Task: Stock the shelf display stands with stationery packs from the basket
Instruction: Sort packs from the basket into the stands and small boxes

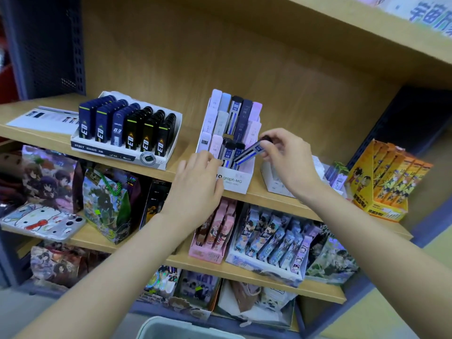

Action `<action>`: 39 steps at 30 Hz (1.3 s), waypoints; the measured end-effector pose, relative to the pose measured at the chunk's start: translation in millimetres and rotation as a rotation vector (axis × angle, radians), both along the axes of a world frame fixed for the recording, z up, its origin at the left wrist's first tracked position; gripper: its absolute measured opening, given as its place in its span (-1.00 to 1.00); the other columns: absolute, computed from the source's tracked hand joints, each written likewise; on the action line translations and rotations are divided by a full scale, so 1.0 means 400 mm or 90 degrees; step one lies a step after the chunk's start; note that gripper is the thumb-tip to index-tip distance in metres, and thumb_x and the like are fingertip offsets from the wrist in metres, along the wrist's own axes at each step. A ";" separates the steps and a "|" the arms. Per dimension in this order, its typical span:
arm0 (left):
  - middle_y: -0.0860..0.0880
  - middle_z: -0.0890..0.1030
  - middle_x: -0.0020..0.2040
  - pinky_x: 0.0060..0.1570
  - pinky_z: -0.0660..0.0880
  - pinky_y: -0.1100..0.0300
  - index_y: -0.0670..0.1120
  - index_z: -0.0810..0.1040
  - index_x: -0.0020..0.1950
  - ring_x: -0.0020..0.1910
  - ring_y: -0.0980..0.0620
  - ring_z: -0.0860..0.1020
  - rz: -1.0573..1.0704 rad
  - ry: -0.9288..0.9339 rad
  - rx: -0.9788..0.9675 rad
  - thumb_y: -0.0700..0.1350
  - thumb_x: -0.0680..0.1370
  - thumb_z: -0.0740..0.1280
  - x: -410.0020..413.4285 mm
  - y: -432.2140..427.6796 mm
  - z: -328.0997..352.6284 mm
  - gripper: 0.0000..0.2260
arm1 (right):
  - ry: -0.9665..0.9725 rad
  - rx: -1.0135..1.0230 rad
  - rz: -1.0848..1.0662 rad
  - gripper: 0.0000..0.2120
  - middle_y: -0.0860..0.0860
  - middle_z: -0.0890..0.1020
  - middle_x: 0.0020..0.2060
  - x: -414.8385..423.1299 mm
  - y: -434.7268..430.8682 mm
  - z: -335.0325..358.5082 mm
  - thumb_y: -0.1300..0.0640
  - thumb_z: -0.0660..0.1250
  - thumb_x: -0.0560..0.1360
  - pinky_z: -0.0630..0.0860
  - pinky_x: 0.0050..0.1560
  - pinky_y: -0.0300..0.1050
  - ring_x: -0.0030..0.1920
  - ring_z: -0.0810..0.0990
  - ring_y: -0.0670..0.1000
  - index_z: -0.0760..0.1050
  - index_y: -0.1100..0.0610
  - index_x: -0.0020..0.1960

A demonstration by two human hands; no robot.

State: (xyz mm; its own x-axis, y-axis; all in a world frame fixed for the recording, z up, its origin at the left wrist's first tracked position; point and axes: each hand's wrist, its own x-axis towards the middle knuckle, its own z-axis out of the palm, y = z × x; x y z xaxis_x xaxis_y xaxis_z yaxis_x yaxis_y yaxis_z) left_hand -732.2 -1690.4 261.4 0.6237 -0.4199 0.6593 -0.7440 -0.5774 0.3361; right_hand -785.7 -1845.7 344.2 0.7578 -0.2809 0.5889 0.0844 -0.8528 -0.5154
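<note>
A white tiered display stand (233, 183) of pencil-lead packs stands on the wooden shelf (181, 165), centre. My right hand (286, 155) pinches a clear blue-labelled lead pack with a black cap (252, 151), tilted over the stand's front row. My left hand (199, 177) rests on the stand's front left corner, fingers curled over its edge. The rim of a pale green basket (171, 326) shows at the bottom edge.
A white tray of dark blue and black lead cases (127, 129) sits to the left on the same shelf. A small white box (274, 182) and an orange cartoon display box (384, 179) stand to the right. Lower shelves hold card packs and gift bags.
</note>
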 end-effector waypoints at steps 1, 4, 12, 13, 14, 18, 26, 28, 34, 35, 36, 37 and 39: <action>-0.11 0.50 0.05 0.08 0.33 0.01 -0.18 0.52 0.20 0.10 -0.13 0.45 0.014 -0.016 0.018 -0.17 0.54 0.30 0.006 -0.004 -0.005 -0.76 | 0.005 -0.038 -0.004 -0.87 0.04 0.60 -0.13 0.014 0.002 0.001 0.26 0.25 0.56 0.54 -0.05 -0.21 -0.20 0.62 0.00 0.58 0.16 -0.01; -0.11 0.52 -0.05 -0.07 0.42 -0.01 -0.18 0.56 0.06 -0.02 -0.15 0.51 0.046 -0.060 0.036 -0.18 0.47 0.38 0.012 -0.007 -0.018 -0.81 | 0.048 -0.120 0.010 -0.87 0.06 0.58 -0.12 0.052 0.004 0.002 0.26 0.27 0.55 0.51 0.01 -0.06 -0.17 0.60 0.06 0.60 0.20 -0.01; -0.10 0.52 -0.04 -0.06 0.44 0.00 -0.17 0.54 0.11 -0.02 -0.14 0.51 0.037 -0.084 0.053 -0.21 0.45 0.37 0.020 -0.001 -0.022 -0.75 | 0.116 -0.134 0.075 -0.90 0.01 0.58 -0.20 0.103 -0.022 0.029 0.29 0.34 0.50 0.55 0.01 0.02 -0.21 0.56 0.00 0.49 0.13 -0.04; -0.10 0.52 -0.03 -0.06 0.45 0.00 -0.17 0.54 0.12 -0.02 -0.14 0.51 0.036 -0.088 0.054 -0.22 0.44 0.37 0.020 0.000 -0.021 -0.75 | 0.126 -0.139 0.083 -0.89 0.02 0.59 -0.21 0.105 -0.026 0.031 0.30 0.34 0.49 0.56 0.00 0.03 -0.22 0.58 0.01 0.49 0.12 -0.05; -0.10 0.53 -0.03 -0.07 0.45 -0.01 -0.18 0.54 0.12 -0.02 -0.14 0.51 0.035 -0.088 0.057 -0.22 0.43 0.38 0.020 0.001 -0.021 -0.74 | 0.136 -0.139 0.093 -0.88 0.03 0.60 -0.21 0.106 -0.027 0.031 0.30 0.36 0.48 0.56 0.00 0.03 -0.22 0.59 -0.01 0.50 0.12 -0.06; -0.10 0.54 -0.01 -0.07 0.47 0.01 -0.18 0.55 0.12 -0.01 -0.14 0.53 0.036 -0.084 0.076 -0.24 0.39 0.42 0.021 0.004 -0.024 -0.69 | 0.141 -0.218 0.083 -0.90 0.00 0.53 -0.10 0.113 -0.024 0.007 0.23 0.42 0.45 0.46 -0.06 -0.20 -0.26 0.47 -0.18 0.56 0.13 -0.06; -0.12 0.47 0.20 0.17 0.34 0.01 -0.17 0.45 0.32 0.24 -0.14 0.41 0.008 -0.046 0.109 -0.22 0.52 0.30 0.015 0.015 -0.020 -0.64 | 0.059 -0.275 0.022 -0.86 0.02 0.49 0.02 0.082 -0.001 -0.032 0.15 0.32 0.54 0.41 -0.17 -0.13 -0.05 0.51 -0.01 0.49 0.15 0.08; -0.13 0.44 0.25 0.23 0.27 0.03 -0.18 0.43 0.33 0.31 -0.11 0.35 -0.001 -0.031 0.087 -0.22 0.55 0.27 0.003 0.021 -0.020 -0.65 | 0.028 -0.315 -0.016 -0.81 0.03 0.47 0.08 0.061 -0.001 -0.050 0.13 0.23 0.59 0.28 -0.19 -0.21 0.05 0.46 -0.01 0.47 0.16 0.16; -0.10 0.49 -0.01 -0.02 0.22 0.11 -0.15 0.51 0.08 -0.01 -0.05 0.36 0.004 -0.107 0.045 -0.12 0.49 0.15 -0.067 0.084 -0.107 -0.75 | -0.078 -0.374 0.004 -0.87 0.07 0.50 -0.09 -0.046 -0.014 -0.190 0.18 0.19 0.57 0.32 -0.16 -0.17 -0.09 0.44 0.02 0.47 0.20 0.04; -0.09 0.50 -0.03 -0.04 0.22 0.11 -0.15 0.51 0.06 -0.03 -0.05 0.37 0.001 -0.102 0.044 -0.11 0.48 0.14 -0.079 0.098 -0.138 -0.76 | -0.068 -0.385 0.021 -0.85 0.07 0.50 -0.13 -0.066 -0.017 -0.226 0.16 0.17 0.55 0.29 -0.19 -0.18 -0.12 0.42 0.01 0.47 0.19 0.01; -0.09 0.50 -0.05 -0.06 0.23 0.10 -0.14 0.51 0.03 -0.04 -0.05 0.37 -0.001 -0.097 0.048 -0.11 0.48 0.14 -0.088 0.112 -0.175 -0.77 | -0.048 -0.398 0.042 -0.83 0.07 0.50 -0.15 -0.082 -0.019 -0.264 0.15 0.14 0.55 0.27 -0.19 -0.17 -0.15 0.41 0.01 0.48 0.19 -0.01; -0.08 0.50 -0.07 -0.09 0.23 0.09 -0.14 0.50 0.01 -0.06 -0.06 0.37 0.001 -0.089 0.055 -0.11 0.47 0.15 -0.096 0.126 -0.214 -0.79 | -0.021 -0.415 0.063 -0.81 0.07 0.51 -0.17 -0.095 -0.023 -0.306 0.14 0.13 0.54 0.29 -0.19 -0.15 -0.16 0.42 0.03 0.49 0.19 -0.03; -0.07 0.48 -0.10 -0.15 0.22 0.08 -0.12 0.48 -0.03 -0.11 -0.06 0.36 0.016 -0.044 0.088 -0.10 0.47 0.15 -0.109 0.155 -0.303 -0.82 | 0.039 -0.432 0.092 -0.79 0.05 0.52 -0.18 -0.114 -0.030 -0.395 0.15 0.11 0.53 0.33 -0.17 -0.13 -0.18 0.48 0.07 0.50 0.17 -0.04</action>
